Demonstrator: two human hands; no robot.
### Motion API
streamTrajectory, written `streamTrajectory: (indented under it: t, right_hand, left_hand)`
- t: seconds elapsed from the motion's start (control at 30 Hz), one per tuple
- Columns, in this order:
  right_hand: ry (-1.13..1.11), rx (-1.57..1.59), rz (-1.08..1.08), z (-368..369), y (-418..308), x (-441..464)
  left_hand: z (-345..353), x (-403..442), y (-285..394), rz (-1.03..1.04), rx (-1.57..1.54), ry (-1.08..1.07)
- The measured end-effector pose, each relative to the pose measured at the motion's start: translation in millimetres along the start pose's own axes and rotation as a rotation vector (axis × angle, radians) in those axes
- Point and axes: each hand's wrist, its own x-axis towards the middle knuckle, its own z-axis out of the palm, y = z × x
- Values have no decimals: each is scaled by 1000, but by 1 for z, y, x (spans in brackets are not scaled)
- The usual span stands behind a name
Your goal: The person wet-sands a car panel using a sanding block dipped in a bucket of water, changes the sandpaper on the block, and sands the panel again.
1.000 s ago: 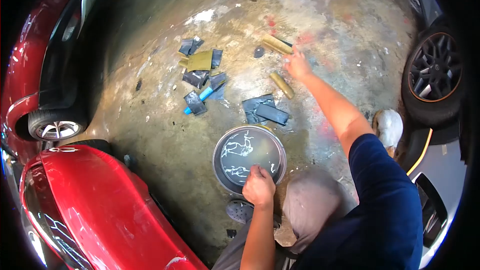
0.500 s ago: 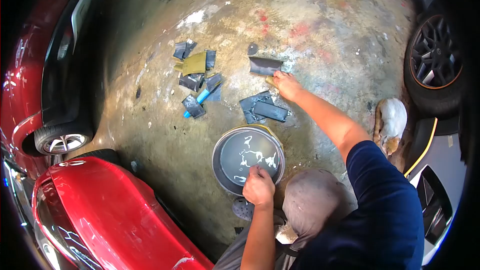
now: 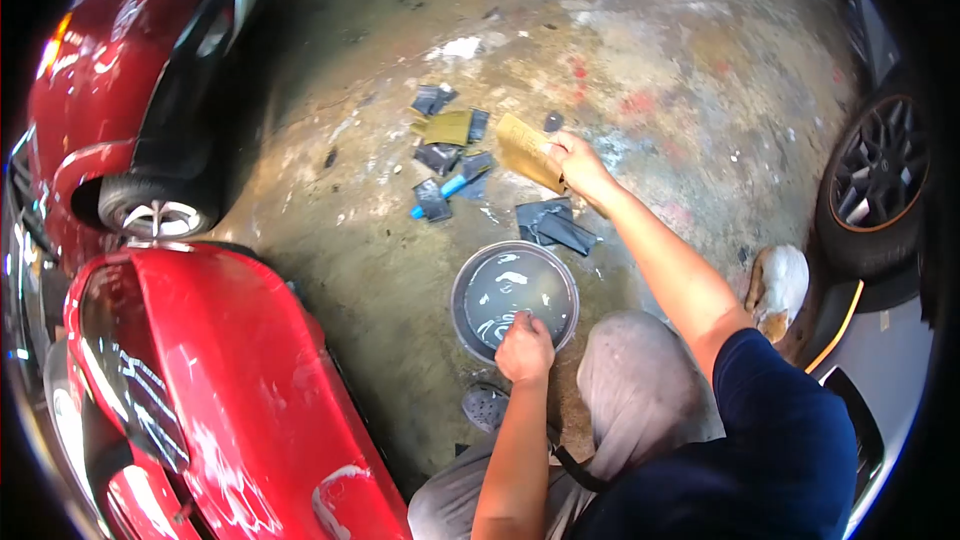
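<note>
The tan sandpaper sheet [image 3: 528, 152] is picked up, pinched at one edge in the person's right hand [image 3: 583, 170], and remains dry-looking, apart from the round water basin [image 3: 459, 315]. The left hand [image 3: 525, 348] curls over the basin's near side, its grip unclear; other abrasive pieces [image 3: 447, 127] lie on the floor [image 3: 370, 270].

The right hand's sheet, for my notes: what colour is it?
The sheet is golden brown, best in the head view.

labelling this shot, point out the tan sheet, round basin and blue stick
Tan sheet [image 3: 526, 152]: head view, middle of its face.
Round basin [image 3: 457, 302]: head view, left side of rim.
Blue stick [image 3: 454, 185]: head view, uncovered upper stretch.
</note>
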Motion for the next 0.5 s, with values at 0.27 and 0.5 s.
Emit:
streamTrajectory:
  t: [0.27, 0.5]
  right_hand:
    - [-219, 517, 22, 61, -92, -83]
    - [-479, 680, 179, 87, -97, -133]
  left_hand:
    - [-12, 2, -6, -115, -353, 26]
    - [-51, 70, -28, -344, -1822, 7]
